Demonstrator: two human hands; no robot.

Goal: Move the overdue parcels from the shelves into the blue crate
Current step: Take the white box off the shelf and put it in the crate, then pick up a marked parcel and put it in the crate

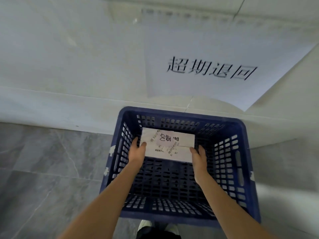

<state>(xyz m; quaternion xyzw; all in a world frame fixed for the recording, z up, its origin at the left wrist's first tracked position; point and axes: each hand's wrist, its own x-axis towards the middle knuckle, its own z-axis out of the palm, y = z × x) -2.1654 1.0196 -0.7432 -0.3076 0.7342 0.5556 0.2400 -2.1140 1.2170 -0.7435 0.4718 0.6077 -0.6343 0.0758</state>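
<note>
Beyond the fingertips, a white sign (224, 69) hangs above the blue crate (245, 152), where the left hand (137, 150) and right hand (198, 156) clamp a white parcel (170, 146), its labels blurred.

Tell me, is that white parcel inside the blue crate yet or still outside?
Inside. The flat white paper parcel sits below the rim of the blue slotted plastic crate, against its far wall, with both hands holding its ends.

both bare forearms reach down into the blue crate (241, 152), left hand (137, 150) on the crate's left side and right hand (198, 156) on its right, fingers curled round the ends of a white parcel (169, 145)
</note>
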